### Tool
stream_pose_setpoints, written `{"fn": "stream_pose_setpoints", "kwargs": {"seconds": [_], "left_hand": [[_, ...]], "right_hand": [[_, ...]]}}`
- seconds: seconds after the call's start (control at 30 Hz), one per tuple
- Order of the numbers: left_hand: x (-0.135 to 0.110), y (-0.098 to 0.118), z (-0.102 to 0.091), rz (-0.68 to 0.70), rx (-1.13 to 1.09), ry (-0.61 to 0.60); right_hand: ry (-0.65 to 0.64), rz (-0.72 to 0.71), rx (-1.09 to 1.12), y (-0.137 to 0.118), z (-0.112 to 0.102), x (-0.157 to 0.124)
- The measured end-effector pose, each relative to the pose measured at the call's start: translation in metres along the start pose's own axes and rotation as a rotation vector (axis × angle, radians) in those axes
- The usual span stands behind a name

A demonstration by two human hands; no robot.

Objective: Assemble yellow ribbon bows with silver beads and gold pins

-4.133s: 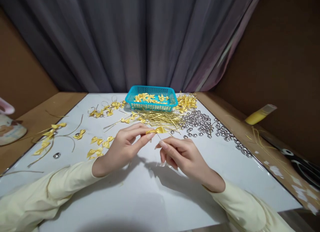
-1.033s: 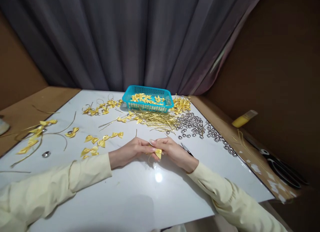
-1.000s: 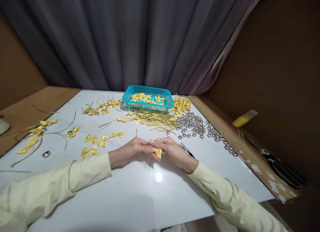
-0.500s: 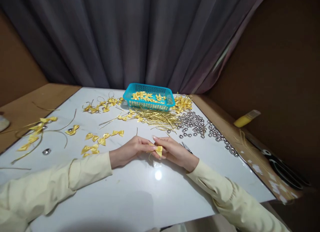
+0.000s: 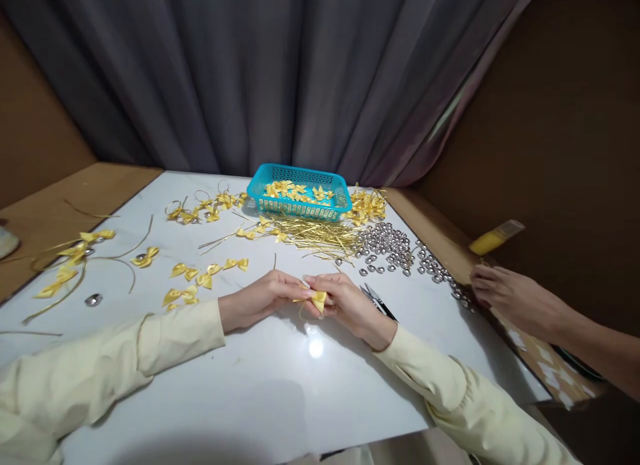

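A yellow ribbon bow [image 5: 319, 299] is pinched between both hands over the white tabletop [image 5: 250, 378]. My left hand [image 5: 273, 293] has its thumb and fingers closed on the bow's left side, where a thin cord end hangs down. From the right, my right hand [image 5: 350, 303] grips the same bow, its fingers partly hidden behind it. Small black-handled snips [image 5: 379, 301] lie just beyond my right wrist. Several loose yellow bows [image 5: 205, 279] rest to the left of my left hand.
A blue basket [image 5: 300, 210] of bows stands at the back. Gold ties [image 5: 320, 235] and silver beads [image 5: 387, 245] lie before it. Bows with cords [image 5: 70, 265] are at far left. Another person's hand [image 5: 515, 298] reaches over the right edge near a yellow-filled tube [image 5: 495, 238].
Another person's hand and forearm have come in from the right, covering the large scissors there. My hands stay almost still on the bow, and more of the snips shows.
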State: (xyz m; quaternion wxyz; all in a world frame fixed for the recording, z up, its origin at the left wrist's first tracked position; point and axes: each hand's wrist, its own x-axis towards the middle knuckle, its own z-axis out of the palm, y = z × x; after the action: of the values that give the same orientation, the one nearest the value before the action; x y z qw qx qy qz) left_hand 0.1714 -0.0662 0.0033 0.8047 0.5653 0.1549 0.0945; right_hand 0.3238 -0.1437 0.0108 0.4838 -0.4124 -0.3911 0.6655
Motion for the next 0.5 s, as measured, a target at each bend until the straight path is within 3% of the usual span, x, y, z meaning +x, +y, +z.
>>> {"fn": "stream_pose_setpoints", "kwargs": {"seconds": [0.2,0.5], "left_hand": [[-0.001,0.0016,0.0024,-0.012,0.0,0.027],[-0.0032,0.0075,0.0054,0.013,0.043,0.121]], "right_hand": [[0.029,0.033,0.042,-0.0012,-0.0012,0.0023],[-0.058,0.172,-0.052,-0.0079,-0.0041,-0.0034]]}}
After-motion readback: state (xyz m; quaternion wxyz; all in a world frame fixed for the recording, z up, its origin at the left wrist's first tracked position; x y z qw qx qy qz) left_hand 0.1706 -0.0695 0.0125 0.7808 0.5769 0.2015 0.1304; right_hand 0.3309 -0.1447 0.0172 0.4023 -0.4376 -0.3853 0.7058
